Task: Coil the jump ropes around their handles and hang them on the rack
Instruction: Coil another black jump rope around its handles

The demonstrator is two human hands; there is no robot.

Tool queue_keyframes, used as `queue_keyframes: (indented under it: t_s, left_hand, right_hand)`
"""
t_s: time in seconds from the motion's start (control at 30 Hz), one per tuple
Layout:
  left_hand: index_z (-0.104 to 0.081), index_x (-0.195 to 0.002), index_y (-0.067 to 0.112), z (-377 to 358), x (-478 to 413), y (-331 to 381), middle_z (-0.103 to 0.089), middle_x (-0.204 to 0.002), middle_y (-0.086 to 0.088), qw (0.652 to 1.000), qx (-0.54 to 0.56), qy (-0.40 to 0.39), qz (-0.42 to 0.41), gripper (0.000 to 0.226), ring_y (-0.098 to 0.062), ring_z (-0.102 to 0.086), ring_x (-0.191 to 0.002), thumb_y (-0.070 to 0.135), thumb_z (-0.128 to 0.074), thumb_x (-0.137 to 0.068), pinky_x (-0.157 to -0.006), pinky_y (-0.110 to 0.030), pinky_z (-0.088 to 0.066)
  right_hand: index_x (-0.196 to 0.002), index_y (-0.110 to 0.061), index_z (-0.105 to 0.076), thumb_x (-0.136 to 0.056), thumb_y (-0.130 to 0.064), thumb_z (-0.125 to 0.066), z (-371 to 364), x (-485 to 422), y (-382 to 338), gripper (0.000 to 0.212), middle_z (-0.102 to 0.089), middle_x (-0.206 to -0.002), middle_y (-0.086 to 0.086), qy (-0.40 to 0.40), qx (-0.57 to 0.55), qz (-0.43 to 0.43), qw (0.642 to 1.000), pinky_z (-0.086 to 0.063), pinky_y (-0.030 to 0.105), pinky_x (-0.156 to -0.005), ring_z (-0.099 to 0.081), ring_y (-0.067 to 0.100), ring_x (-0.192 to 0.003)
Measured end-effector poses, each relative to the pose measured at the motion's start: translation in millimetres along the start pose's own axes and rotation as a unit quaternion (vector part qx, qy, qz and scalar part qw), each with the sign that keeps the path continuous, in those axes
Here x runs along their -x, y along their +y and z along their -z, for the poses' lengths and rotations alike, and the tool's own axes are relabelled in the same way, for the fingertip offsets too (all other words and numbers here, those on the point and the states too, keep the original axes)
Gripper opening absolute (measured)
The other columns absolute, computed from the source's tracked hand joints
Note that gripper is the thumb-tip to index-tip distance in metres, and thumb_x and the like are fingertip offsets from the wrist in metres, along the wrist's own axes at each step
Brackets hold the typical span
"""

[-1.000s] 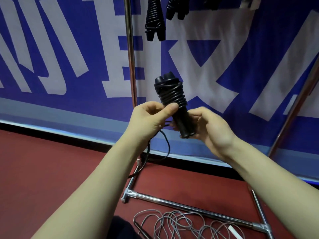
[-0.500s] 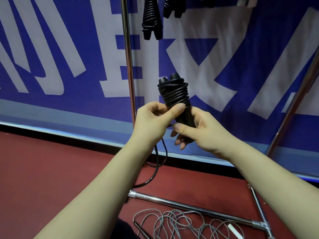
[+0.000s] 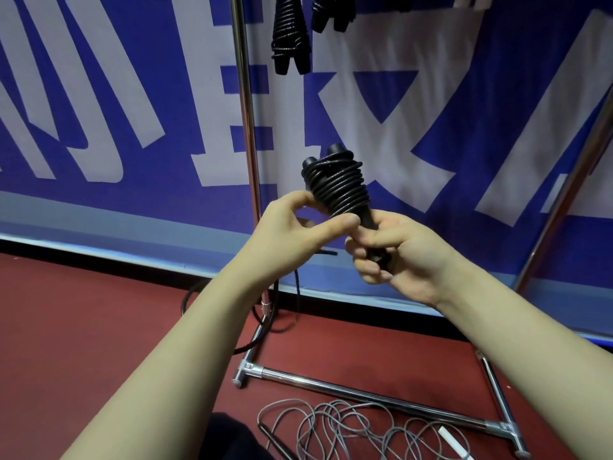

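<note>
1. Upright between both hands, the black jump rope [image 3: 335, 187] has its cord wound in tight turns round the upper part of its two paired handles.
2. Lower down, the right hand [image 3: 398, 257] wraps fingers and thumb round the handles' bottom ends.
3. Beside it, the left hand [image 3: 292, 234] has curled fingers, with the thumb pressed to the lowest turn; the loose cord [image 3: 265, 327] hangs from it to the red floor [image 3: 83, 327].
4. Overhead, coiled ropes [image 3: 290, 31] hang from the rack [image 3: 245, 127]; a grey rope [image 3: 348, 426] lies tangled by its base.
</note>
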State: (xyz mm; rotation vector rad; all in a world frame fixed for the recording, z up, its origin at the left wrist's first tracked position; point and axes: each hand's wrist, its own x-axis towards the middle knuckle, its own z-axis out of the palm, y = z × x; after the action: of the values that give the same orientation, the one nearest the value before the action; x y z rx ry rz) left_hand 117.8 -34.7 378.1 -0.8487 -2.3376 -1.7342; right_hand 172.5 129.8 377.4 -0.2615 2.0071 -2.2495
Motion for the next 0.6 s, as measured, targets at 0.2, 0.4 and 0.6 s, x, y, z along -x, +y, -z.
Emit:
queue_keyframes:
  t_s: [0.2, 0.4, 0.6]
  left_hand:
    - [-0.032, -0.144, 0.034, 2.6, 1.8, -4.3, -0.062, -0.122, 0.017, 0.994, 0.101, 0.028, -0.036, 0.086, -0.021, -0.040, -0.059, 0.026, -0.084, -0.076, -0.061, -0.033, -0.044]
    - [-0.044, -0.126, 0.028, 6.6, 0.5, -8.1, -0.062, -0.095, 0.012, 0.996, 0.065, 0.035, -0.057, 0.065, -0.012, -0.032, -0.050, 0.025, -0.084, -0.075, -0.051, -0.027, -0.036]
    - [-0.044, -0.125, 0.021, 5.5, 1.8, -9.5, -0.051, -0.070, 0.016, 0.994, 0.010, 0.070, -0.083, 0.059, -0.008, -0.034, -0.048, 0.028, -0.081, -0.079, -0.050, -0.023, -0.034]
  right_hand:
    - [-0.092, -0.011, -0.058, -0.074, -0.022, -0.054, -5.6, 2.7, 0.7, 0.021, -0.043, -0.059, 0.002, -0.017, -0.078, -0.032, 0.996, -0.017, 0.025, -0.045, -0.033, 0.012, -0.041]
    - [-0.096, -0.014, -0.064, -0.098, -0.052, -0.030, -7.2, -0.3, 1.2, 0.051, -0.046, -0.057, 0.003, 0.006, -0.079, -0.070, 0.994, -0.020, 0.025, -0.043, -0.034, 0.014, -0.040]
    - [-0.083, -0.012, -0.061, -0.093, -0.066, -0.037, -19.5, -3.3, 4.2, 0.060, -0.038, -0.051, -0.002, 0.100, -0.020, -0.076, 0.992, -0.021, 0.020, -0.036, -0.025, 0.009, -0.034]
